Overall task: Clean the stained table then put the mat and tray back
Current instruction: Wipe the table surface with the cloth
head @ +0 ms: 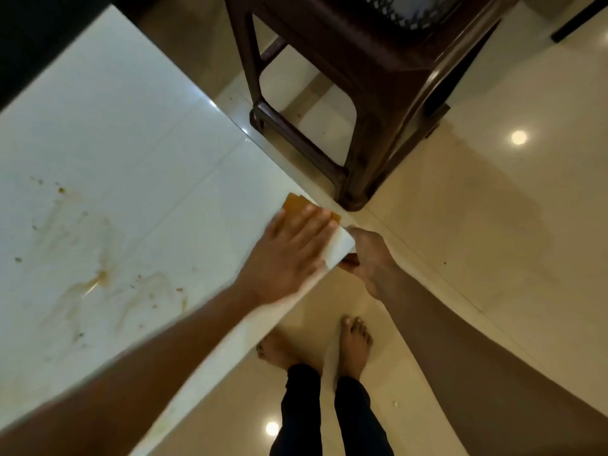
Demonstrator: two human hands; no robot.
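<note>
Both my hands meet at the table [125,133] corner. My left hand [289,255] lies flat, fingers straight, pressing an orange cloth [293,201] near the edge. My right hand [368,255] grips the corner from below. Brown stains [88,284] sit well to the left.

table [125,126]: 1 | orange cloth [294,202]: 1 | stool [362,77]: 1 | hands: 2 — left hand [289,255], right hand [371,255]

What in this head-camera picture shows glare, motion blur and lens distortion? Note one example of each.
Head view: glare shows as two bright ceiling-light reflections on the glossy floor; the left forearm and near table edge are smeared by motion blur; the wide-angle lens slants the table and the brown plastic stool.
</note>
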